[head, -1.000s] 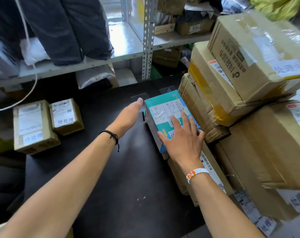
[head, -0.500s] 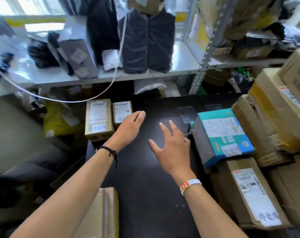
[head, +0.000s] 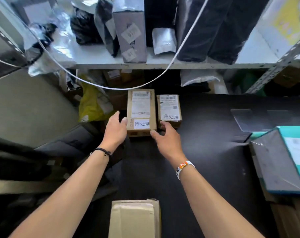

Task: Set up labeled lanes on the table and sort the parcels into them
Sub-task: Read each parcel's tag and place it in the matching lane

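On the tabletop [head: 206, 134], the large box [head: 141, 110], a small box [head: 169, 109] just right of it, is flanked by the left hand [head: 114, 131] and right hand [head: 168, 141], fingers spread and empty; sorting is judged barely begun.

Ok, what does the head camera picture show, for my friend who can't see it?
The left hand and right hand reach to either side of a brown labelled parcel on a black table. A smaller labelled parcel stands just right of it, and a teal box lies at the far right.
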`<state>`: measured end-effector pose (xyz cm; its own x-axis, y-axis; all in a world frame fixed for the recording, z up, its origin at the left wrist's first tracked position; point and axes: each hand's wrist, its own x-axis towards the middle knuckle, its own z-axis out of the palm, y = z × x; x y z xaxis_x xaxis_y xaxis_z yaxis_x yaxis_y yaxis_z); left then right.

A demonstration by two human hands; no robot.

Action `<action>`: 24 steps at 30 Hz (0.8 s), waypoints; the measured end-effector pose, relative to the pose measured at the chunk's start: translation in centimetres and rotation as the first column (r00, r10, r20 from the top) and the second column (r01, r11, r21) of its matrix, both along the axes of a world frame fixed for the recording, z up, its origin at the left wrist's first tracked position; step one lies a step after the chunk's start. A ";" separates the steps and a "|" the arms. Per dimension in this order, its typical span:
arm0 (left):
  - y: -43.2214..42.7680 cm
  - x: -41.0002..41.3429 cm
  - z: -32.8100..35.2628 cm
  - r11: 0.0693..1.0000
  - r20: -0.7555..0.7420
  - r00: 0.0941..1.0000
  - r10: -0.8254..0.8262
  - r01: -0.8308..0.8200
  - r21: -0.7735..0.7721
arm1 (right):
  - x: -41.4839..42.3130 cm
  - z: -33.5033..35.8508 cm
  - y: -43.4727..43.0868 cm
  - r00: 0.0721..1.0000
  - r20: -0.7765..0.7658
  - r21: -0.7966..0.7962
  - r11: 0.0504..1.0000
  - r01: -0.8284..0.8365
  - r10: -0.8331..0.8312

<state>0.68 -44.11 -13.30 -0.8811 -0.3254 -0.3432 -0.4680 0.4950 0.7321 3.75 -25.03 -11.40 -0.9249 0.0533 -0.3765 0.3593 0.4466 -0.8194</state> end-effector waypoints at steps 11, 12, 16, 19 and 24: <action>0.7 -0.8 -3.7 0.892 -0.046 0.998 0.043 -0.018 0.451 | -2.5 -4.6 -2.3 0.984 0.099 -0.093 0.984 0.154 -0.145; 0.8 -0.5 -3.5 0.883 -0.056 0.997 0.054 -0.022 0.470 | -2.2 -4.7 -2.3 0.985 0.096 -0.105 0.983 0.151 -0.141; 1.2 1.0 -2.4 0.866 -0.066 0.993 0.094 -0.049 0.498 | -0.7 -4.5 -2.0 0.992 0.072 -0.165 0.980 0.110 -0.099; 1.2 2.4 -1.7 0.856 -0.037 0.987 0.157 -0.117 0.503 | 0.6 -3.7 -1.3 0.995 0.078 -0.209 0.974 0.081 -0.066; 1.7 5.2 0.0 0.840 0.019 0.970 0.242 -0.220 0.496 | 2.9 -1.4 0.9 0.995 0.094 -0.251 0.966 0.063 -0.040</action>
<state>5.90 -42.38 -13.33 -0.8188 -0.3202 -0.4765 -0.4867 -0.0531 0.8719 6.68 -24.13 -12.81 -0.8861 -0.0079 -0.4634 0.4519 0.2076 -0.8676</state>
